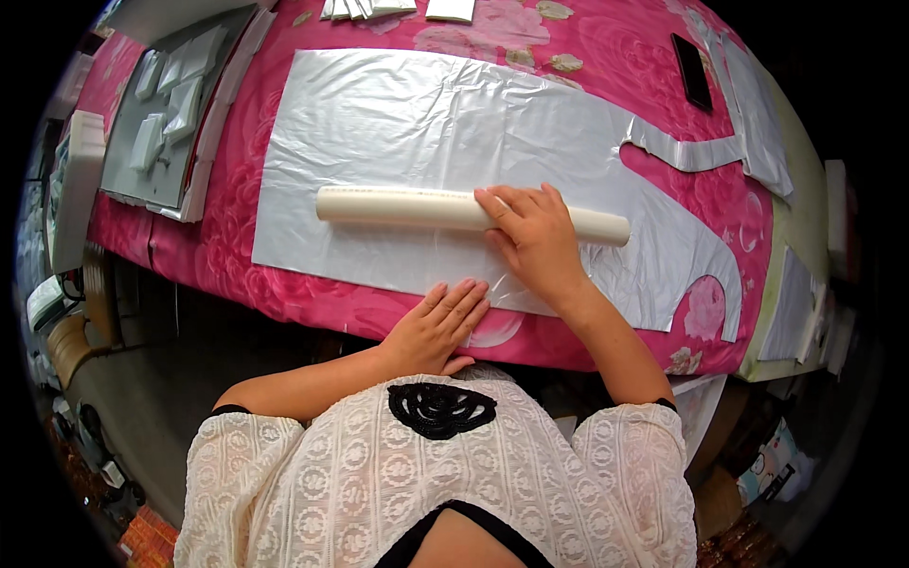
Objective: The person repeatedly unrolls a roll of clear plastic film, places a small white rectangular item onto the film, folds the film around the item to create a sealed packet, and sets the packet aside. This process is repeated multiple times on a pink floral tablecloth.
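Note:
A silvery-white plastic vest bag [379, 114] lies spread out in front of me, its cut-out handles toward the right and its surface lightly creased. Across its middle rests a white plastic pipe [398, 206], its right end slightly nearer to me. My right hand [535, 237] is on the pipe right of its middle, fingers over the top and thumb along the near side. At the bag's near edge my left hand [437, 327] lies flat with fingers stretched out, holding nothing.
A pink flowered cloth [227, 222] covers the table. On the left, a grey board [142, 118] bears several small white folded packets [180, 109]. More white packets [450, 9] lie at the far edge. A black phone [691, 72] and folded plastic bags [757, 123] lie at the right.

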Demonstrator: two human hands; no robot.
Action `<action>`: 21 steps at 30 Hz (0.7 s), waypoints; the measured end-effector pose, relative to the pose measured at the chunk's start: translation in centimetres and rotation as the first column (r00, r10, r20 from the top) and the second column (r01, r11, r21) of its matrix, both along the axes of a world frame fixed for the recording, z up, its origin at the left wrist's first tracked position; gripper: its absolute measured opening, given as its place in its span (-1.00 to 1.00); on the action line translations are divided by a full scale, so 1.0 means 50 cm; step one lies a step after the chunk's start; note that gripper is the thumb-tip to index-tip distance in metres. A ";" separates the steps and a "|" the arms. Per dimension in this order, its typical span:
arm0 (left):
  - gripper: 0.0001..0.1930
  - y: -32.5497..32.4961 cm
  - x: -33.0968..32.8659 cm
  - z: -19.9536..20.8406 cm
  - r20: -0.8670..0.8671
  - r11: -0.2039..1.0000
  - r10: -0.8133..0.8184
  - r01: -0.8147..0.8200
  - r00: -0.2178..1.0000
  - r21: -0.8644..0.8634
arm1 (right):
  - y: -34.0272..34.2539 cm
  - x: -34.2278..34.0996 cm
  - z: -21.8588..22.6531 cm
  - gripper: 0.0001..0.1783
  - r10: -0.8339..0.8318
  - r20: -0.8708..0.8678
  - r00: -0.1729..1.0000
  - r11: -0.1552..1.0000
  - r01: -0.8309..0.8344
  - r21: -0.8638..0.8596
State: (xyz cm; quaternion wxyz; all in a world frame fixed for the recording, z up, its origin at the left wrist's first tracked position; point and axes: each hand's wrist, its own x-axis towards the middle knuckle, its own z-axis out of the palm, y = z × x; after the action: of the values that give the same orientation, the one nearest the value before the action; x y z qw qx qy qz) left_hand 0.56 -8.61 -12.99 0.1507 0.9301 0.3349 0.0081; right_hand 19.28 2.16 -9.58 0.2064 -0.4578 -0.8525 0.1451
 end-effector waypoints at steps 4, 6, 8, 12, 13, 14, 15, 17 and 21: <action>-0.15 0.002 -0.001 -0.004 0.047 1.000 -0.028 0.028 0.999 -0.011 | 0.150 0.010 -0.029 -0.52 -0.094 0.013 0.996 0.986 0.091 0.140; -0.17 0.006 -0.006 0.000 0.066 0.999 -0.040 0.042 0.997 -0.029 | 0.222 0.015 -0.030 -0.53 -0.108 0.015 0.994 0.989 0.106 0.107; -0.20 0.012 -0.015 -0.002 0.112 0.995 -0.087 0.091 0.990 -0.028 | 0.269 0.025 -0.042 -0.53 -0.110 0.018 0.994 0.972 0.104 0.209; -0.32 0.026 -0.062 -0.005 0.302 0.991 -0.105 0.124 0.948 -0.045 | 0.233 0.002 -0.020 -0.52 -0.130 -0.096 0.987 0.925 0.156 0.347; -0.35 0.028 -0.074 -0.008 0.329 0.992 -0.110 0.122 0.938 -0.018 | 0.204 0.005 -0.002 -0.51 -0.028 -0.113 0.993 0.963 0.057 0.263; -0.38 0.029 -0.080 -0.012 0.356 0.993 -0.115 0.120 0.927 0.009 | 0.166 0.010 0.013 -0.50 0.071 -0.139 0.988 0.983 -0.046 0.178; -0.54 0.030 -0.080 -0.009 0.382 0.992 -0.122 0.106 0.916 0.065 | 0.125 0.014 0.013 -0.48 0.175 -0.146 0.974 0.984 -0.166 0.072; -0.64 0.030 -0.087 -0.013 0.378 0.981 -0.178 0.133 0.908 0.141 | 0.045 0.010 0.010 -0.45 0.336 -0.150 0.930 0.931 -0.352 -0.096; -0.70 0.043 -0.093 -0.002 0.399 0.973 -0.218 0.168 0.890 0.156 | -0.044 0.000 -0.019 -0.39 0.400 -0.119 0.909 0.898 -0.415 -0.145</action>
State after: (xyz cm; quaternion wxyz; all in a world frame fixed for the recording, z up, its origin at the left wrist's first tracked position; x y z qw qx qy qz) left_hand -4.10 -6.44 -13.08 0.1635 0.9431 0.2000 0.2095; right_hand 19.27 -0.07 -10.52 0.1691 -0.2780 -0.9045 0.2756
